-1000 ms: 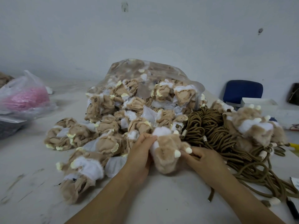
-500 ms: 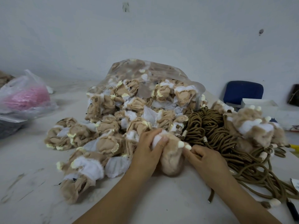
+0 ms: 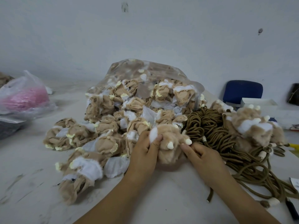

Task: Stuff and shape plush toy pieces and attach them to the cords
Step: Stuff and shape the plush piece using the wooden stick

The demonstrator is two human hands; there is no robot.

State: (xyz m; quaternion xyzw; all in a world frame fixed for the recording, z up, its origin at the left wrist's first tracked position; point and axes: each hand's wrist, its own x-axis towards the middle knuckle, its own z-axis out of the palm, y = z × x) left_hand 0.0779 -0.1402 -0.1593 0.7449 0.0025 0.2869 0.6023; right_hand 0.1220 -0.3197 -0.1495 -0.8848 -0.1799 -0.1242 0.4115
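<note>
Gripping a tan plush piece (image 3: 169, 149) at the middle of the desk (image 3: 161, 194) with both hands.
Pinching a tuft of white stuffing (image 3: 153, 135) at its top with the left hand (image 3: 144, 154), grip closed round the fur. Curling the right hand (image 3: 203, 157) against its 3 o'clock side, grip closed on the piece beside a white nub. Flanked from 9 to 12 o'clock by unstuffed pieces (image 3: 103, 139) spilling from a clear bag (image 3: 145, 70), and at 2 o'clock, just beside, by coiled brown cords (image 3: 210, 126).
</note>
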